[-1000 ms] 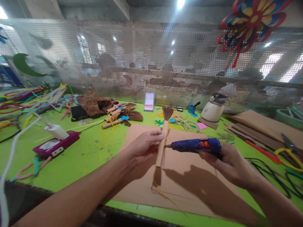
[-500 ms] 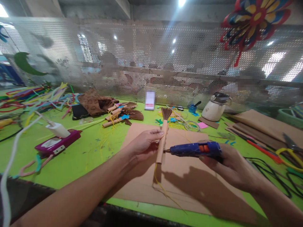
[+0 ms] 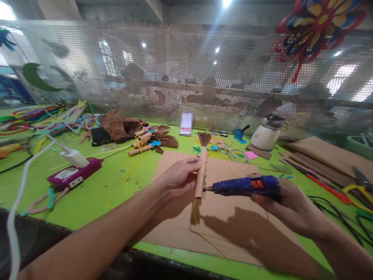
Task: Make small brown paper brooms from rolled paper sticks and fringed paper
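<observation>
My left hand (image 3: 185,175) is closed on a brown paper tube (image 3: 199,182), its thumb and fingers around the left side. From the tube's far end a pleated dark brown paper fan (image 3: 204,138) sticks out, and a yellow string (image 3: 196,217) trails from its near end. In my right hand (image 3: 287,206) is a blue glue gun (image 3: 241,186) with an orange-red part on top. Its nozzle points left at the tube's right edge, close to the near end. Small blobs line that edge. Below lies a brown cardboard sheet (image 3: 175,233).
Several similar tubes with fans (image 3: 154,143) lie behind on the left, near a brown patterned cloth (image 3: 115,123). A purple power strip (image 3: 74,177) with a white plug sits left. At right are a white jug (image 3: 266,134), scissors (image 3: 329,188) and black cords (image 3: 335,217).
The glue gun's nozzle has slid along the tube's right edge toward its near end. My left hand still holds the tube. The view has shifted slightly.
</observation>
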`<action>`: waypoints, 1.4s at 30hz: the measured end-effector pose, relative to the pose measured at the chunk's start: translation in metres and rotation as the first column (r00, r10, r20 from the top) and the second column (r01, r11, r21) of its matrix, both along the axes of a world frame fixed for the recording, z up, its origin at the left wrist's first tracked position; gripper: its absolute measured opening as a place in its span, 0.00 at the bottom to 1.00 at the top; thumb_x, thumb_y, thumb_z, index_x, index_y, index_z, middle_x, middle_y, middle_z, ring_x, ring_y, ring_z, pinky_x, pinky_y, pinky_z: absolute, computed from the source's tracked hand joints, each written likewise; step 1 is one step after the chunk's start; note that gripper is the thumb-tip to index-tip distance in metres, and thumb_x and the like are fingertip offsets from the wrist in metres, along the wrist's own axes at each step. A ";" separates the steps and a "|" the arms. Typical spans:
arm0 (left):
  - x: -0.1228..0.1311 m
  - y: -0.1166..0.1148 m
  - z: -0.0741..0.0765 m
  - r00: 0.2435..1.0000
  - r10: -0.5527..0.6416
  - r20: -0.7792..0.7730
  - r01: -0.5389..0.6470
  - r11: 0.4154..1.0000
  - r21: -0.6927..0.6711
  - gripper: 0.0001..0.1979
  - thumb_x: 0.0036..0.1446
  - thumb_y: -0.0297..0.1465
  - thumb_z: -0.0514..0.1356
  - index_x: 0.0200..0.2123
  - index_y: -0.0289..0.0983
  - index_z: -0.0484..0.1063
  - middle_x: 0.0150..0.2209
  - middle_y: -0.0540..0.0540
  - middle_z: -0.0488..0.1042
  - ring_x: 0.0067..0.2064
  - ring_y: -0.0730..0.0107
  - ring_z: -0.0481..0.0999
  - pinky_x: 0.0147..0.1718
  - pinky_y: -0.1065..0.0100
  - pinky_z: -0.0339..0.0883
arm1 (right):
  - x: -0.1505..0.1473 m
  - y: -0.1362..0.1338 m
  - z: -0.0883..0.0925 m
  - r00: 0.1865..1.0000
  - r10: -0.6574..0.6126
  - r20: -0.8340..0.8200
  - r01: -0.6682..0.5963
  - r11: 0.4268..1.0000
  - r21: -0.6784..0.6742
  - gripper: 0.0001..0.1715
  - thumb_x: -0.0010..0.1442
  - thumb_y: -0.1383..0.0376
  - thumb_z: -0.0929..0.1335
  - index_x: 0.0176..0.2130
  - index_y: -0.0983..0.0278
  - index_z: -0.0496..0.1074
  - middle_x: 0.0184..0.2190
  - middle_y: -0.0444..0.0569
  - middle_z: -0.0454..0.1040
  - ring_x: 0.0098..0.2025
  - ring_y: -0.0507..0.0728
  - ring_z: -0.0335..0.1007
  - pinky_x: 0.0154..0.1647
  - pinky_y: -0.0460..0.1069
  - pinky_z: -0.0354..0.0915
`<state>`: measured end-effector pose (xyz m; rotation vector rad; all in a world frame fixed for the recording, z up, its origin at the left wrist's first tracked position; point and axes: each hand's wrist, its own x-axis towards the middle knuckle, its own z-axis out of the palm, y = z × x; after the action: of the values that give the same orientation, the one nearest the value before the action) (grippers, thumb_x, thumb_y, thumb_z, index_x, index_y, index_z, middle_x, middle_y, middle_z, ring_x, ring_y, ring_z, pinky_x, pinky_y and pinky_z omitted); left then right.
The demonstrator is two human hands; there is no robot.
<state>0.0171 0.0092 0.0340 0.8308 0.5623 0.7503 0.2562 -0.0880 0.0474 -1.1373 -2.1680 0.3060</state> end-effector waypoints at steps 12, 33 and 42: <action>0.002 0.000 0.002 0.999 0.026 0.019 -0.025 1.000 -0.010 0.03 0.57 0.22 0.56 0.32 0.30 0.70 0.27 0.45 0.69 0.26 0.76 0.67 0.29 0.73 0.62 | -0.008 -0.004 0.004 1.000 0.008 0.017 -0.009 0.998 0.057 0.08 0.61 0.64 0.64 0.29 0.61 0.66 0.25 0.46 0.70 0.26 0.54 0.65 0.26 0.47 0.62; 0.003 -0.002 0.007 0.995 0.081 -0.055 -0.079 0.996 0.029 0.07 0.61 0.21 0.51 0.35 0.30 0.68 0.26 0.47 0.68 0.24 0.77 0.68 0.26 0.74 0.65 | -0.013 -0.004 0.007 0.999 0.033 0.021 -0.036 0.993 0.114 0.07 0.61 0.66 0.64 0.29 0.61 0.63 0.22 0.42 0.66 0.23 0.51 0.62 0.23 0.45 0.59; 0.002 -0.002 0.008 0.994 0.077 -0.072 -0.078 0.997 -0.006 0.07 0.61 0.21 0.52 0.35 0.30 0.69 0.26 0.47 0.69 0.25 0.77 0.68 0.27 0.74 0.64 | -0.006 -0.008 0.005 0.998 0.053 0.040 -0.057 0.992 0.109 0.04 0.60 0.68 0.64 0.33 0.59 0.65 0.28 0.45 0.72 0.29 0.55 0.68 0.26 0.47 0.62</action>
<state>0.0187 0.0067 0.0418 0.8338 0.6644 0.7905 0.2504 -0.0956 0.0520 -1.0311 -2.2230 0.1880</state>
